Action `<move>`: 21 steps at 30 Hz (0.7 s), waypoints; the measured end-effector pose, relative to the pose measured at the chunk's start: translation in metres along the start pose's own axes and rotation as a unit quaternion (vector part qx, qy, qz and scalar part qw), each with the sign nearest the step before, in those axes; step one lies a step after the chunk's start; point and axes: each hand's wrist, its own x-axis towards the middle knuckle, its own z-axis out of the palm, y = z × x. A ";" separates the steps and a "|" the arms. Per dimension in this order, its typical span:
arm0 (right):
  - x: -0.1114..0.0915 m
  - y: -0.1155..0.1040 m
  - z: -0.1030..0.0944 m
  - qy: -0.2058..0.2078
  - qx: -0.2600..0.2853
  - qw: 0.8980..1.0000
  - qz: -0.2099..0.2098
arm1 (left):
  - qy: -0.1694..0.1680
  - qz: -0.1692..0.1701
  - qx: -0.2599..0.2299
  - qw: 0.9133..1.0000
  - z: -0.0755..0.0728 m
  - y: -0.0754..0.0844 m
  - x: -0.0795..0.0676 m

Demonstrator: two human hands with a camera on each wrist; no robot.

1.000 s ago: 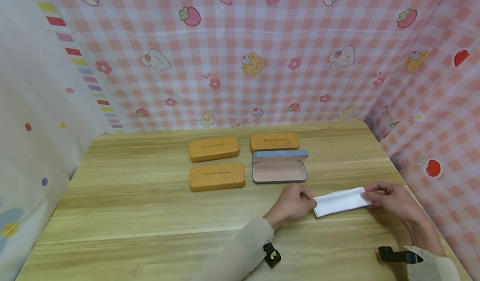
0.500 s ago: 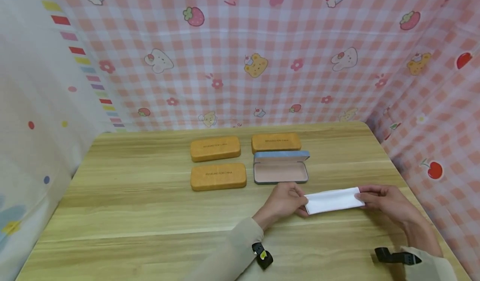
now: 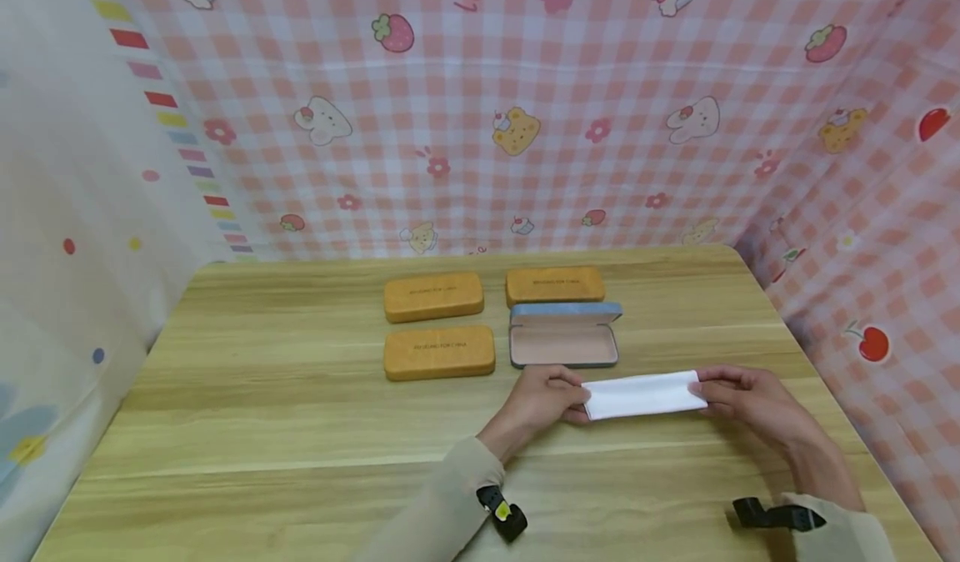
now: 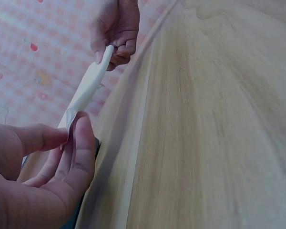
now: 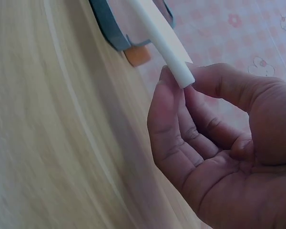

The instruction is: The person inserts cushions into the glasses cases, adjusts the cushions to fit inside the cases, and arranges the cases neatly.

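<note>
A white folded cloth (image 3: 641, 396) is stretched between both hands in the head view, raised above the table. My left hand (image 3: 536, 399) pinches its left end between thumb and fingers, as the left wrist view also shows. At the other end, the right hand (image 3: 750, 399) grips the cloth with its thumb on top; in the right wrist view the folded edge (image 5: 167, 47) runs away from the fingertips. Just behind the left hand lies an open glasses case (image 3: 564, 347), blue-grey outside and pale pink inside, its lid tilted back.
Three closed orange-yellow glasses cases lie around the open one: a back left case (image 3: 433, 297), a front left case (image 3: 439, 352) and a back right case (image 3: 555, 285). A checked pink curtain (image 3: 450, 128) hangs behind the wooden table (image 3: 262, 412).
Both hands have moved left with the cloth, bringing it closer to the open glasses case. The cloth now lies more level. The cases keep their places on the table.
</note>
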 end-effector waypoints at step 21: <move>0.011 -0.020 0.032 0.003 0.025 0.999 -0.019 | 0.041 0.051 -0.021 0.998 -0.038 0.013 -0.007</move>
